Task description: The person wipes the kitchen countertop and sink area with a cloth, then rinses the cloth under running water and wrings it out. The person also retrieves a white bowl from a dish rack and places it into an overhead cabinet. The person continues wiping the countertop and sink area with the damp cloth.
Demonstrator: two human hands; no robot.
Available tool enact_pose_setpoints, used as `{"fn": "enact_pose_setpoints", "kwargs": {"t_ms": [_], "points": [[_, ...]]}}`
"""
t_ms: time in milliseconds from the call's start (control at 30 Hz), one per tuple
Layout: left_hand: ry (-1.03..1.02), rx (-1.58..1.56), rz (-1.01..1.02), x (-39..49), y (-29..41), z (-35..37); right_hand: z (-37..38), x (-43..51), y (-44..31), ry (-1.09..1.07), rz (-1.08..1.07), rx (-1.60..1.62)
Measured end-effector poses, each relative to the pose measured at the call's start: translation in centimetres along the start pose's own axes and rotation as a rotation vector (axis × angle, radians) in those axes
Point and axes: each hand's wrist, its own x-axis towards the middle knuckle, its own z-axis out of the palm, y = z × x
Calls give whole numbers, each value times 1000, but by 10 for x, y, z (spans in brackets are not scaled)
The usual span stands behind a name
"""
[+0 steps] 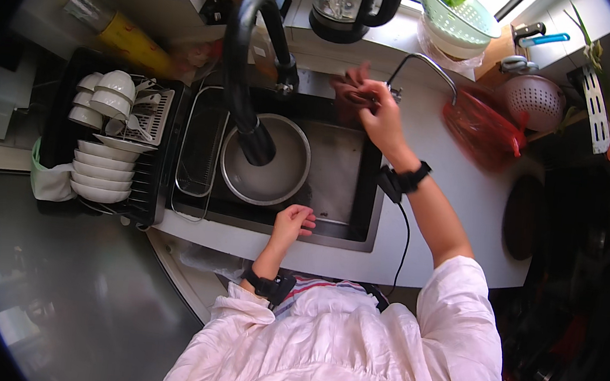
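Note:
My right hand (pixel 382 115) grips a crumpled reddish-brown cloth (pixel 352 88) above the back right corner of the black sink (pixel 365 197). Over the sink's front edge is my left hand (pixel 293 224), holding nothing, its fingers slightly curled and apart. A round metal pot (pixel 278 179) sits in the sink, just beyond that hand, with cloudy liquid in it. The black faucet (pixel 238 66) arches over the pot and hides part of its rim. Left of the pot, a wire basket (pixel 198 148) hangs in the sink.
A black dish rack (pixel 157 186) with white bowls (pixel 103 169) stands at the left. Behind the sink are a blender (pixel 338 4) and a green colander (pixel 462 17). To the right lie a red plastic bag (pixel 484 131) and a thin curved spout (pixel 435 67). A black cable (pixel 407 240) hangs from my right wristband.

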Motion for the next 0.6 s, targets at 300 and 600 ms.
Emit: {"fn": "enact_pose_setpoints", "kwargs": {"t_ms": [300,600], "points": [[65,-60,-37,15,12,-40,143,66,120,-348,-54,-700],[51,-33,-19,29,33,-43,102,60,160,-401,-150,-935]]}}
